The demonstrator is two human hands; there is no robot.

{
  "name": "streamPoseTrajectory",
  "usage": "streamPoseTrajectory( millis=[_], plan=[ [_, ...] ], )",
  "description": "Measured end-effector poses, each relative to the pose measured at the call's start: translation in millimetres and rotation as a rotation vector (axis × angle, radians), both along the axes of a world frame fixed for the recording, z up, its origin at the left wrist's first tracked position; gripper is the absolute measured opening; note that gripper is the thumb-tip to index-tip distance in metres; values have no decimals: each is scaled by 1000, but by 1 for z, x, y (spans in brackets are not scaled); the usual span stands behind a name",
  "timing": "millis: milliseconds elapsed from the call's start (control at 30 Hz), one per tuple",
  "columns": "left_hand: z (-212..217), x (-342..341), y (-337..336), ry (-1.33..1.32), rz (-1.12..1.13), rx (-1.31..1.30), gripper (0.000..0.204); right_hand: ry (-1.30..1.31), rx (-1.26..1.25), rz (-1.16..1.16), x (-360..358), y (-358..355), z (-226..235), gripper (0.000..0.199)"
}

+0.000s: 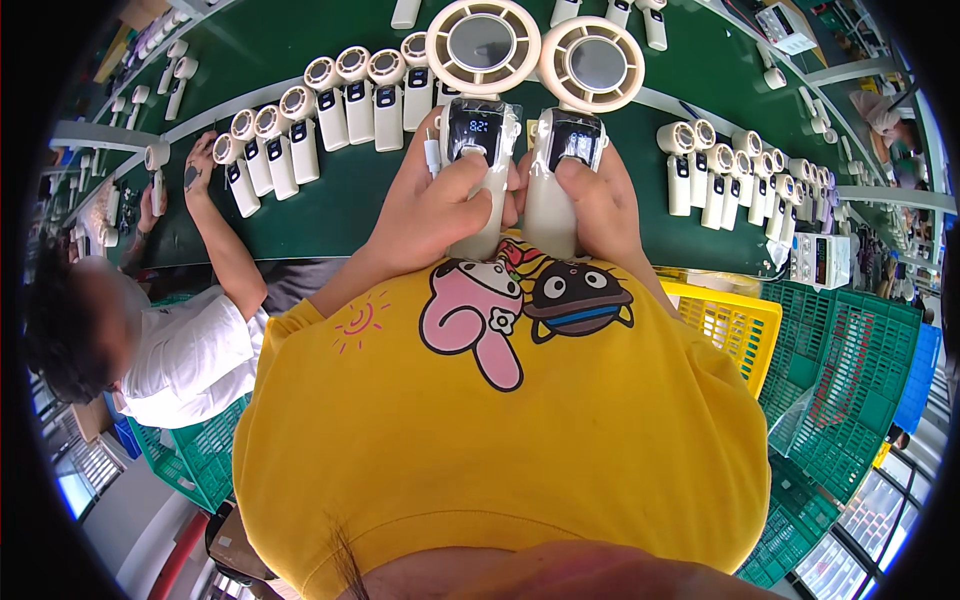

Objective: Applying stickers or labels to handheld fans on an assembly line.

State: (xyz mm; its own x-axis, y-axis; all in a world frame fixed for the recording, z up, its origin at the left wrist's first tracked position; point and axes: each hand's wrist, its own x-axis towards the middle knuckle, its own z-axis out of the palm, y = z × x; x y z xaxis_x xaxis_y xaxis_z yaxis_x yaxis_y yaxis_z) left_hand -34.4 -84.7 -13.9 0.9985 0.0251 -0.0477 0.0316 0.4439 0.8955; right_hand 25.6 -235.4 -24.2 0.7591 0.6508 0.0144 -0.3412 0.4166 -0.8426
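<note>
Two cream handheld fans stand upright side by side in front of my chest. My left hand (440,195) is wrapped round the handle of the left handheld fan (482,125), its thumb on the dark panel below a lit display. My right hand (595,195) grips the right handheld fan (570,125) the same way, thumb pressed on its panel, where the display is dimmer. Both round heads have a grey centre disc inside a spoked ring. Clear film seems to cover the handles. My fingers behind the handles are partly hidden.
A row of similar fans (358,105) lies on the green table (330,190) at left, and another group (725,180) at right. A co-worker (190,340) in white sits left, one arm on the table. A white instrument box (820,262), yellow crate (735,325) and green crates (840,370) are at right.
</note>
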Motion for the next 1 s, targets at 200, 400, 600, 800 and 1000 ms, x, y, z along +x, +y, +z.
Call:
streamPoseTrajectory(
  millis=[200,400,600,800,1000],
  plan=[
    [3,1,-2,20,-8,9,50,-50,15,36,4,-3,5,26],
    [-5,3,-2,-32,-33,31,49,-8,34,29,3,-4,5,25],
    [-6,6,-1,37,-36,106,47,103,31,0,4,-5,-4,25],
    [0,11,-1,32,-66,102,46,38,62,14,7,-3,-10,27],
    [-1,12,-4,-17,-57,82,46,11,94,19,8,-3,-11,29]
  ],
)
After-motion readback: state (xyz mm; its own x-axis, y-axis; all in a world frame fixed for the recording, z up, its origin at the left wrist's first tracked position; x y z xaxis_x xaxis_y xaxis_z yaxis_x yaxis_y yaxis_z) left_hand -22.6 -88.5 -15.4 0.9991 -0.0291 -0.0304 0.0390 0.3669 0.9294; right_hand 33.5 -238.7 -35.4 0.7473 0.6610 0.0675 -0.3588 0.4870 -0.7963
